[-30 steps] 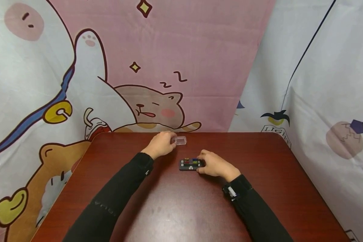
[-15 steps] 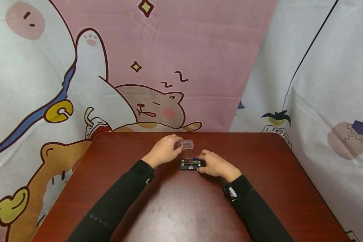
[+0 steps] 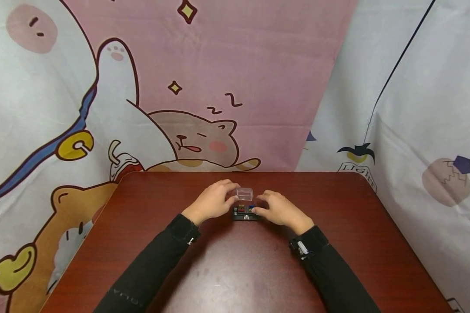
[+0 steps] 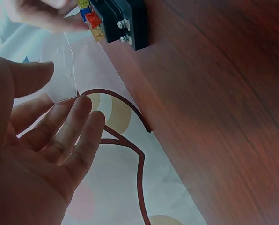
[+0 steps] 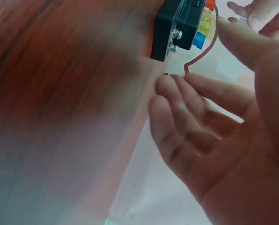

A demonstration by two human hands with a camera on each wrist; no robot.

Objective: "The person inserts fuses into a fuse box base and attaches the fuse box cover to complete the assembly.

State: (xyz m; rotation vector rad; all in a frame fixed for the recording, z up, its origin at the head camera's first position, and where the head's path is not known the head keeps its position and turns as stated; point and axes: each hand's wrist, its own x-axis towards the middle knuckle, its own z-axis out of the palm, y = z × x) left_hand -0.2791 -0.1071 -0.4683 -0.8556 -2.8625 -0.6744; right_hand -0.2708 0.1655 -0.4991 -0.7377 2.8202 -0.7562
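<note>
A black fuse block (image 3: 240, 217) with red, yellow and blue blade fuses and screw terminals sits on the table. Just above and behind it, my left hand (image 3: 213, 201) pinches a clear plastic cover (image 3: 245, 194) by its left end, between thumb and fingers. The left wrist view shows the see-through cover (image 4: 62, 70) past the fingertips, its outline faint. My right hand (image 3: 283, 211) hovers at the block's right end, hiding part of it in the head view. In the right wrist view its fingers (image 5: 177, 126) are extended and apart from the block (image 5: 174, 30), holding nothing.
The reddish-brown wooden table (image 3: 219, 269) spreads out in front of the block. A cartoon-printed cloth (image 3: 274, 87) hangs behind the table's back edge and along its sides.
My left hand has brought the clear cover right and nearer, from behind the fuse block to just above its back. My right hand has let go of the block's right end.
</note>
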